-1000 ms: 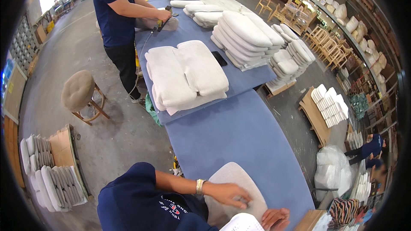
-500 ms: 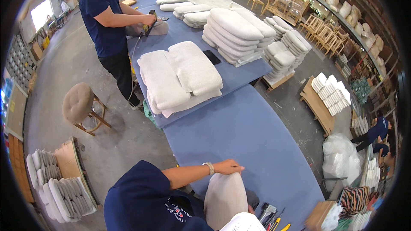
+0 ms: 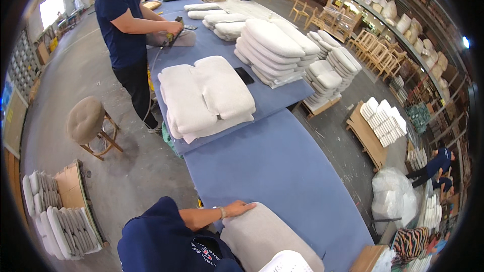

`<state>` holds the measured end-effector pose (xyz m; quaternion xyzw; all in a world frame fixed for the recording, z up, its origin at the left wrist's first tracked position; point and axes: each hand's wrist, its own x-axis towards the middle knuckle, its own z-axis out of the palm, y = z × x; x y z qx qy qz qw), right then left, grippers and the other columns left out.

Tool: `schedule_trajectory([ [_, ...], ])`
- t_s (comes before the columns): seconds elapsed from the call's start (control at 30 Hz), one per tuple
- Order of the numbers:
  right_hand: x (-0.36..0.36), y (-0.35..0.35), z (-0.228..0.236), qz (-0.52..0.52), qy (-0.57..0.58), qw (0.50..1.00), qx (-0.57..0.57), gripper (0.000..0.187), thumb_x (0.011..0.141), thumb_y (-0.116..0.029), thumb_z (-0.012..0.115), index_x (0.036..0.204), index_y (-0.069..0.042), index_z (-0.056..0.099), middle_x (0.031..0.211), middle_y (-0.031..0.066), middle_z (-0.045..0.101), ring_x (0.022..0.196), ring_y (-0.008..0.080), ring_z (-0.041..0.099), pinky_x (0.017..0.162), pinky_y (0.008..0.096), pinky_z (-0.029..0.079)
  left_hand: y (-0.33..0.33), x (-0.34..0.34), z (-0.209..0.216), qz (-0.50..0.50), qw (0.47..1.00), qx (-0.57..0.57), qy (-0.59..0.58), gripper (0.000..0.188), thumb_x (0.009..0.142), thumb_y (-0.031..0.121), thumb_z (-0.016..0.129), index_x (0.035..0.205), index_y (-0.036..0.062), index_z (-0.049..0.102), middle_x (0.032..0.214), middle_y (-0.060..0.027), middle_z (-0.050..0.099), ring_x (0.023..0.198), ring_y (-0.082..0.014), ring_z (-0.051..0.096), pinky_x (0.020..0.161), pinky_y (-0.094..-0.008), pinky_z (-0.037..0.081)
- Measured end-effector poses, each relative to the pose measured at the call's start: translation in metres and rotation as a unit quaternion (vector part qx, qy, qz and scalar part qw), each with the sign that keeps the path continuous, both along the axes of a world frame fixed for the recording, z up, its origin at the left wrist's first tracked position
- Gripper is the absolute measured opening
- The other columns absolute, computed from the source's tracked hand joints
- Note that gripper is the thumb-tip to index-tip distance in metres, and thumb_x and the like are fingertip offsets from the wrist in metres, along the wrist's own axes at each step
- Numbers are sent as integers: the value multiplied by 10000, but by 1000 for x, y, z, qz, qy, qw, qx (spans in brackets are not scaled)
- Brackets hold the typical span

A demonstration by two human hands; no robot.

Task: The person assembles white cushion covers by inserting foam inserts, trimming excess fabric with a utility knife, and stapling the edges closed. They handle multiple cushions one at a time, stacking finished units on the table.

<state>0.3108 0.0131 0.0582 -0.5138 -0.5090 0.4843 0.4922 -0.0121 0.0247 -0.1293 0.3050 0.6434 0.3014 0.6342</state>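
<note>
A pale grey cushion [image 3: 269, 234], smooth with round corners, is at the bottom middle over the blue table [image 3: 275, 171]; the left hand [image 3: 238, 208] touches its top left corner, fingers close together, but whether they squeeze, or what the unseen right hand's fingers do, cannot be told. A white thing [image 3: 287, 263] at the bottom edge hides some of it, and a cushion pile [image 3: 209, 98] sits higher up, left of the middle. Its long way slants from upper left to lower right.
</note>
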Motion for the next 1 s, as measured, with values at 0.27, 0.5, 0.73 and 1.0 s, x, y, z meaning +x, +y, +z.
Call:
schedule_trajectory([
  [0.27,-22,13,-12,-56,34,998,-26,561,1074,-442,453,1405,6,515,1298,152,635,1124,252,638,928,399,519,-58,-86,52,319,925,13,-209,874,961,637,608,1498,-35,458,1487,-203,536,1360,-289,516,1126,-426,429],
  [0.5,-90,60,-55,-185,199,957,-104,580,1077,-466,435,1392,12,527,1267,143,644,1104,249,635,904,387,518,-109,-103,118,168,980,-87,-64,846,985,513,643,1581,8,318,1463,-222,529,1248,-274,601,1003,-399,540],
  [0.73,-126,34,-86,9,-10,999,-53,694,1083,-305,526,1637,-46,198,1605,171,391,1354,280,519,1072,397,471,-134,-66,39,261,873,-203,-359,474,1048,365,585,1377,30,522,1258,-125,669,1051,-228,702,862,-415,619],
  [1.0,-98,103,-82,-20,-187,981,53,877,880,-203,788,1603,-79,308,1600,247,367,1386,337,511,1125,438,439,-127,-75,58,222,886,-193,-357,486,1053,361,581,1342,-29,545,1227,-160,695,1031,-254,725,850,-415,637],
])
